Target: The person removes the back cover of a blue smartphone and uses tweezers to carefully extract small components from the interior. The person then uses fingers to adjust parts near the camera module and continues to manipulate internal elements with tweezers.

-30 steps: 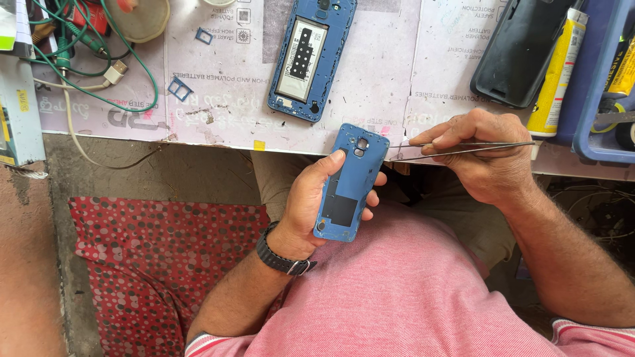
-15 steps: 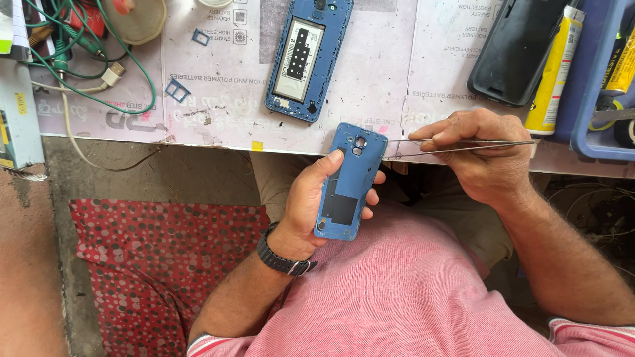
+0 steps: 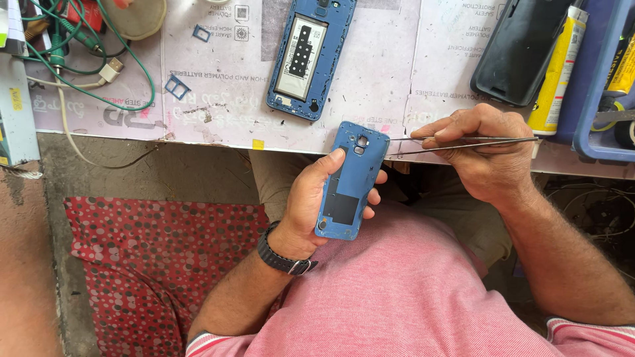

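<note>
We're holding the blue plastic phone back cover [image 3: 350, 180] in our left hand [image 3: 311, 208], fingers clenched round its edges, inner side facing up, just off the table's front edge and above our lap. Our right hand [image 3: 486, 155] is pinching thin metal tweezers [image 3: 463, 142], tips pointing toward the cover's top right corner near the camera cut-out; can't tell if tips are touching it.

Judging by this, we're working w/ the tweezers at the cover's upper edge. Next move probably needs a steady left hand and fine tip placement, light pressure only.

On the paper-covered worktable [image 3: 225, 99]: opened blue phone body w/ battery exposed [image 3: 307, 56], a black phone case [image 3: 519, 49], green wires [image 3: 79, 59] at left.
</note>
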